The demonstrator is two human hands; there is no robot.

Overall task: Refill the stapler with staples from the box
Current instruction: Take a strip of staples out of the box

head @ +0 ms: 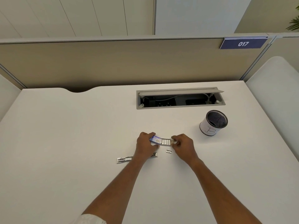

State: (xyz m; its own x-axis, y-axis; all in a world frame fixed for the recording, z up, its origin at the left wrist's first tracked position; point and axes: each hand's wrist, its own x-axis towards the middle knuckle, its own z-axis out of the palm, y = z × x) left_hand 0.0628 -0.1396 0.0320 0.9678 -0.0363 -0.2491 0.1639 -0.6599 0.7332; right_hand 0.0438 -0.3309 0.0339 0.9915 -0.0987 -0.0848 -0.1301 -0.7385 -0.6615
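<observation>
A small blue and white staple box (155,139) sits on the white desk (64,135), held in my left hand (146,145). Its inner tray (166,141) is slid out to the right and shows rows of staples. My right hand (182,145) pinches the tray's right end. A short strip of staples (168,151) lies loose on the desk just below the tray. The metal stapler (125,159) lies opened flat behind my left wrist, which hides its middle.
A black mesh pen cup (213,122) with a white label stands to the right. An open cable tray (180,98) is set into the desk farther back. A beige partition (113,62) closes the desk's far side.
</observation>
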